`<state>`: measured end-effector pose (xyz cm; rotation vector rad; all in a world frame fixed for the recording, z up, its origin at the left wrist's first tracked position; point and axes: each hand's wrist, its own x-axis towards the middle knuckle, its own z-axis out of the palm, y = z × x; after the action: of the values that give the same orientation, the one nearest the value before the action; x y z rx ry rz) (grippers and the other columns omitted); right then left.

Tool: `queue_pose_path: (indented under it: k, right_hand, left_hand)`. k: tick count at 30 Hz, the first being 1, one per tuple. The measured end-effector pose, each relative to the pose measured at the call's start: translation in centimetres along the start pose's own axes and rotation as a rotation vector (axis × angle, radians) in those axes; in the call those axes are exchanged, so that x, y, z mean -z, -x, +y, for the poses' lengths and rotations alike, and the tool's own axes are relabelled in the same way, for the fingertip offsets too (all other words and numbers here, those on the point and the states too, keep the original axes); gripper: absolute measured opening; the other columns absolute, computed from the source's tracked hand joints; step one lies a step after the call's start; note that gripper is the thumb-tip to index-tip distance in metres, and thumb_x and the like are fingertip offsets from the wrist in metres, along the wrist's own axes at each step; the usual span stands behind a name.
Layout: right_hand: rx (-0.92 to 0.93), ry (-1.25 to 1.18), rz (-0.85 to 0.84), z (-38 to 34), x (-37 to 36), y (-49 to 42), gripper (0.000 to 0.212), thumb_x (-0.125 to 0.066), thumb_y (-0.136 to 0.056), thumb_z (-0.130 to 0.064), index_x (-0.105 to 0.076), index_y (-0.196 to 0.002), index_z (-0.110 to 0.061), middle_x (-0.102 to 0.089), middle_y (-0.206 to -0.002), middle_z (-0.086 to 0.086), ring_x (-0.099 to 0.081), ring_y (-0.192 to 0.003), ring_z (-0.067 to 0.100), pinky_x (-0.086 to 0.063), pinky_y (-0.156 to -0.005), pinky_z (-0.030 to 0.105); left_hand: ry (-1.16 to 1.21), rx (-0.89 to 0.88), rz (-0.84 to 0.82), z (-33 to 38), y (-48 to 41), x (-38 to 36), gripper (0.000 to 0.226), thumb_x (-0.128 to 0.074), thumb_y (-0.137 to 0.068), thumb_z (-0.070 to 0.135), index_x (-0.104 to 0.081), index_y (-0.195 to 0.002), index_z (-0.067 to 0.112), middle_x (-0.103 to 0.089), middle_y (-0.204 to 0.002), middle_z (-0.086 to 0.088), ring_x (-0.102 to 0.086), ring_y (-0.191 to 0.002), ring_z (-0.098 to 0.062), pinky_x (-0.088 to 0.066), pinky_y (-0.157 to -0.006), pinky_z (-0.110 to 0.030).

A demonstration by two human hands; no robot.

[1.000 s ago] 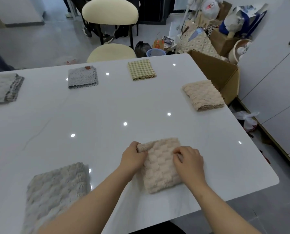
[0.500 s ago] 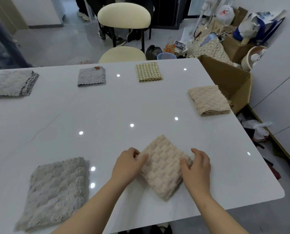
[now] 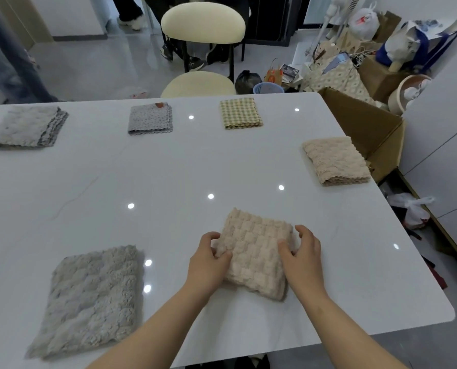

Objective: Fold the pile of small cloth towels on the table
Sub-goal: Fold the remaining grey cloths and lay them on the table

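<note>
Gripping the beige waffle towel (image 3: pixel 254 251) from both sides: with the left hand (image 3: pixel 208 258), curled round the left edge, thumb laid on the top face; with the right hand (image 3: pixel 302 258), curled round the right edge, thumb on top and fingers hooked over the far-right corner. Found close to the near edge of the white table (image 3: pixel 169 169), a little right of centre, folded into a thick, roughly square pad and turned slightly askew; cannot tell whether resting fully on the tabletop or raised a touch. Well to the left, by the near-left corner, lying flat in a larger, looser square: a grey fluffy towel (image 3: pixel 89 302), apart from both hands. Along the far edge, set apart from one another and all folded: a grey bordered towel (image 3: pixel 26 126) at far left, a pale dotted towel (image 3: pixel 150 119) left of centre, a yellow checked towel (image 3: pixel 240 113) right of centre. At the right edge, farther off than the hands: a beige folded towel (image 3: pixel 336 161), layered, just beside an open cardboard box (image 3: pixel 368 129) standing against the table's right side. Beyond the far edge: a cream stool (image 3: pixel 198 83) drawn up to the table, a cream chair (image 3: pixel 203 21) behind it, a small blue basket (image 3: pixel 268 88) on the floor, and a jumble of bags and paper at far right. Scattered over the tabletop: small bright reflections of lights.
</note>
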<state>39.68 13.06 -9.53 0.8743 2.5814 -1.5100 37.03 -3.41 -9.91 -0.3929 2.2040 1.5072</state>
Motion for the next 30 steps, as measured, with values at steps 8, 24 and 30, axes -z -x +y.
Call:
queue_pose_path:
  k: [8, 24, 30]
  right_hand:
    - [-0.041, -0.032, -0.103, 0.1, 0.4, 0.0, 0.046, -0.050, -0.092, -0.023, -0.034, -0.136, -0.024, -0.055, -0.095, -0.013, -0.055, -0.079, 0.007, -0.048, -0.073, 0.028]
    - [-0.023, 0.046, -0.196, 0.3, 1.3, 0.2, 0.049, -0.053, -0.088, -0.020, -0.032, -0.133, -0.028, -0.052, -0.084, -0.012, -0.055, -0.069, 0.010, -0.047, -0.066, 0.030]
    - [-0.004, 0.086, -0.218, 0.7, 1.3, 0.0, 0.050, -0.052, -0.088, -0.018, -0.031, -0.132, -0.030, -0.053, -0.085, -0.014, -0.055, -0.068, 0.007, -0.041, -0.058, 0.024]
  left_hand:
    - [-0.385, -0.179, -0.010, 0.8, 0.5, 0.4, 0.054, -0.048, -0.091, 0.030, -0.024, -0.139, 0.029, -0.060, -0.090, 0.000, -0.062, -0.088, -0.021, -0.051, -0.074, -0.034]
    - [-0.568, -0.219, -0.352, 0.1, 0.6, 1.2, 0.061, -0.067, -0.077, 0.028, -0.035, -0.128, 0.033, -0.050, -0.087, 0.010, -0.051, -0.076, -0.007, -0.046, -0.077, -0.026]
    - [-0.674, -0.220, -0.366, 0.3, 0.7, 0.9, 0.059, -0.070, -0.075, 0.031, -0.036, -0.124, 0.030, -0.046, -0.079, 0.012, -0.051, -0.076, -0.009, -0.047, -0.076, -0.029]
